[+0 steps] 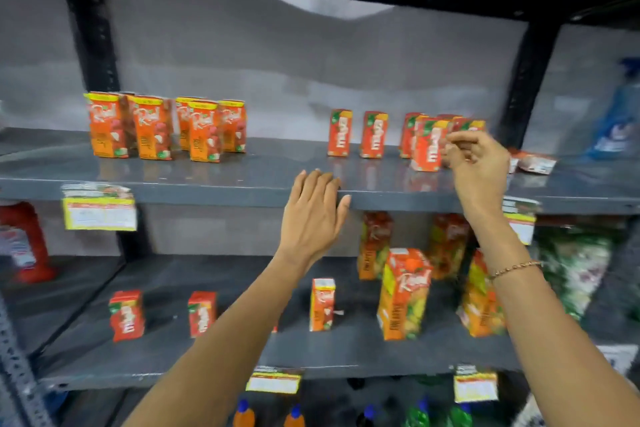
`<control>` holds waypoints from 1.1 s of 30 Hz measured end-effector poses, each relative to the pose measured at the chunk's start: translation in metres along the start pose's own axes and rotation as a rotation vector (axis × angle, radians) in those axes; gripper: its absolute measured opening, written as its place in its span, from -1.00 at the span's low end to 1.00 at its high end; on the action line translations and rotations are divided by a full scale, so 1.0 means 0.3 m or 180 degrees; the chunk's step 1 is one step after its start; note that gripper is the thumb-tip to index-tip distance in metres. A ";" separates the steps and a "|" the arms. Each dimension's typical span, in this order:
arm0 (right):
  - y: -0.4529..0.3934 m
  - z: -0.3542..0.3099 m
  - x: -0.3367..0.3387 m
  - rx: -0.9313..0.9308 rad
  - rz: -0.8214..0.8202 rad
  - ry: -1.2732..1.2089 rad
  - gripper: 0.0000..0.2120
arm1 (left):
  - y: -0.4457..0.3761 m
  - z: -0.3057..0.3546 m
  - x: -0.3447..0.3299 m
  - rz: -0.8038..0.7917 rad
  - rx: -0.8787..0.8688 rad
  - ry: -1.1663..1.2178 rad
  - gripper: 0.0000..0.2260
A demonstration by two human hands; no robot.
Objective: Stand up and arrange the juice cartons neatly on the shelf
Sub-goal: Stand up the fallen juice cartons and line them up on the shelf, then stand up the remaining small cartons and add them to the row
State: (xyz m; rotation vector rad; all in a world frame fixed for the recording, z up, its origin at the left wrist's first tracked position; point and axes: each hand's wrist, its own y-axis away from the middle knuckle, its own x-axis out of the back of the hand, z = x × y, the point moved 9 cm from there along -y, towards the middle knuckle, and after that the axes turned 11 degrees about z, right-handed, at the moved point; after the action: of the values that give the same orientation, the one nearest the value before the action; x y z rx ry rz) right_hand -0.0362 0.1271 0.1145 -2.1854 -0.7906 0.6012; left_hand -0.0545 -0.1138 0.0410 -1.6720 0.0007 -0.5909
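Note:
Several orange juice cartons (pixel 154 126) stand grouped at the upper shelf's (pixel 214 184) left. To the right stand two separate red cartons (pixel 340 132), then a tight cluster of red cartons (pixel 426 144). Another red carton (pixel 533 162) lies on its side at the far right. My right hand (pixel 479 159) is at the cluster's right side, fingers curled against the front carton; blur hides whether it grips one. My left hand (pixel 317 215) rests flat and open on the shelf's front edge, holding nothing.
The lower shelf (pixel 242 350) holds small red cartons (pixel 126 315), a small orange carton (pixel 322 303) and large orange cartons (pixel 403 293). Yellow price tags (pixel 100 211) hang from the shelf edges. A blue bottle (pixel 618 114) stands at the far right and a black upright (pixel 528 80) beside the cluster.

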 end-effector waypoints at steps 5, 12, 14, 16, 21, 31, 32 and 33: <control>-0.210 0.223 0.330 -0.0406 0.0503 0.0779 -0.82 | -0.079 0.283 -0.102 -0.0062 -0.0083 0.0019 -0.65; -0.429 0.528 0.505 -0.1498 0.0590 0.1758 -0.55 | -0.118 0.565 -0.219 -0.0090 -0.0210 0.0096 -0.64; -0.468 0.577 0.471 -0.1635 0.0417 0.1760 -0.47 | -0.118 0.564 -0.228 0.0030 -0.0197 0.0021 -0.64; -0.499 0.615 0.433 -0.1673 0.0249 0.1818 -0.44 | -0.117 0.560 -0.236 0.0141 -0.0286 -0.0070 -0.64; -0.534 0.687 0.374 -0.1713 -0.0081 0.2089 -0.44 | -0.114 0.562 -0.244 0.0349 -0.0377 -0.0172 -0.64; -0.535 0.670 0.378 -0.1539 -0.0289 0.2329 -0.42 | -0.110 0.558 -0.252 0.0338 -0.0312 -0.0224 -0.67; -0.527 0.666 0.386 -0.1539 -0.0343 0.2343 -0.38 | -0.112 0.557 -0.249 0.0303 -0.0294 -0.0225 -0.67; -0.519 0.660 0.398 -0.1576 -0.0363 0.2340 -0.34 | -0.115 0.556 -0.244 0.0250 -0.0278 -0.0211 -0.67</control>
State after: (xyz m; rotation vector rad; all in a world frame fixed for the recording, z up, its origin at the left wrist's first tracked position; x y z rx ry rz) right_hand -0.1295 0.3884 0.0872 -2.5055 -0.6844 -0.5036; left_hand -0.0662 0.0711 0.0338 -1.7674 0.0447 -0.4819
